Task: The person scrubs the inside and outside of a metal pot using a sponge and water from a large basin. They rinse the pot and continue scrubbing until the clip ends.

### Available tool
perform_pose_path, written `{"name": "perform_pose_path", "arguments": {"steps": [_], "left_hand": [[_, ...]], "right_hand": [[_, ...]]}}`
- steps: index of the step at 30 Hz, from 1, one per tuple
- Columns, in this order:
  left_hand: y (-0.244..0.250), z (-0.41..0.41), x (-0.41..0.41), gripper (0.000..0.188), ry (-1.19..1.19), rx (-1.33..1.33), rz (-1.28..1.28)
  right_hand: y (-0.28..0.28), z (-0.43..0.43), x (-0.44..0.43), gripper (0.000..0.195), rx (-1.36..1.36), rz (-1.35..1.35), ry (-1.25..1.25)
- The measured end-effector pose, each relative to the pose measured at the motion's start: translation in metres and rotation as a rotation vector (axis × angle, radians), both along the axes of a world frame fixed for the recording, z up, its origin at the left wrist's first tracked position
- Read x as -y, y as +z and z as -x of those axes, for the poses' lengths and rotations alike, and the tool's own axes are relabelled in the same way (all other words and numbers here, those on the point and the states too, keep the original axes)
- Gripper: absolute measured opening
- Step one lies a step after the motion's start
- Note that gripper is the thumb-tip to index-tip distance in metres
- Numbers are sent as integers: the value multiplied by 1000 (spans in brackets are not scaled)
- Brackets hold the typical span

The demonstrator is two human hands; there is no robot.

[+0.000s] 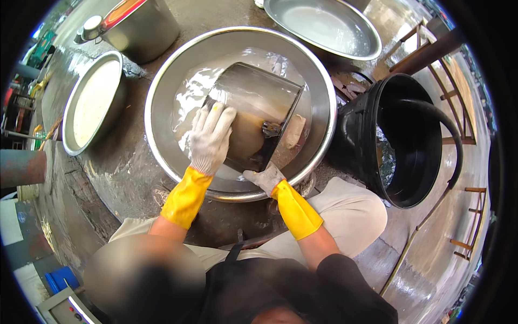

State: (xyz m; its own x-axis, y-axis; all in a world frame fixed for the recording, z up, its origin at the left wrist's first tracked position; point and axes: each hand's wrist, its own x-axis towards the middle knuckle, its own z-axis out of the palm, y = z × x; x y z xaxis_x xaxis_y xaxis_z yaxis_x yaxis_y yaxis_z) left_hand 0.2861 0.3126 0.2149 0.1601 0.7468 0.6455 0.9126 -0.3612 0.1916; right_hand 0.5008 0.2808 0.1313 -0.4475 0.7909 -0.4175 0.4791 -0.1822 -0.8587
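Observation:
A large round stainless steel basin point(162, 133) with cloudy water stands before me. In it a metal pot point(259, 95) lies tilted on its side, partly in the water. My left hand point(212, 135), in a whitish knit glove over a yellow rubber one, lies palm down on the pot's wall. Whatever may be under its palm is hidden. My right hand point(265, 178), gloved likewise, holds the pot's rim at the near end. A dark fitting point(271, 128) sticks out of the wall close to the rim. Beside the pot, a pale scrubbing brush point(295, 131) rests in the basin.
On my right leans a black bucket point(356, 133), a hose point(431, 109) running over its rim. A wide metal basin point(323, 28) of water stands beyond. Left are a basin of whitish liquid point(95, 101) and a tall metal pot point(149, 34). The concrete floor point(121, 178) is wet.

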Motion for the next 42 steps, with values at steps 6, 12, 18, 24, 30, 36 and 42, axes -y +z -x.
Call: {"name": "perform_pose_path", "arguments": {"steps": [6,12,18,24,30,36,42], "left_hand": [[30,20,-118,22,-18,-41,236],[42,-43,-139,20,-78,-152,386],[31,-78,16,57,-240,-52,250],[50,-105,-79,30,-201,-64,360],[48,-107,-71,27,-225,7,233],[3,-17,42,34,-76,-197,149],[40,34,-114,23,111,-46,284]], "right_hand": [[-56,19,21,56,-61,-133,110],[-23,0,11,50,-191,59,65],[-48,25,-2,49,336,-755,510],[-40,45,38,34,-161,-72,144],[-23,19,10,39,-102,-65,144],[-26,24,-7,39,-176,-156,148],[19,30,10,41,63,-3,138]]}}
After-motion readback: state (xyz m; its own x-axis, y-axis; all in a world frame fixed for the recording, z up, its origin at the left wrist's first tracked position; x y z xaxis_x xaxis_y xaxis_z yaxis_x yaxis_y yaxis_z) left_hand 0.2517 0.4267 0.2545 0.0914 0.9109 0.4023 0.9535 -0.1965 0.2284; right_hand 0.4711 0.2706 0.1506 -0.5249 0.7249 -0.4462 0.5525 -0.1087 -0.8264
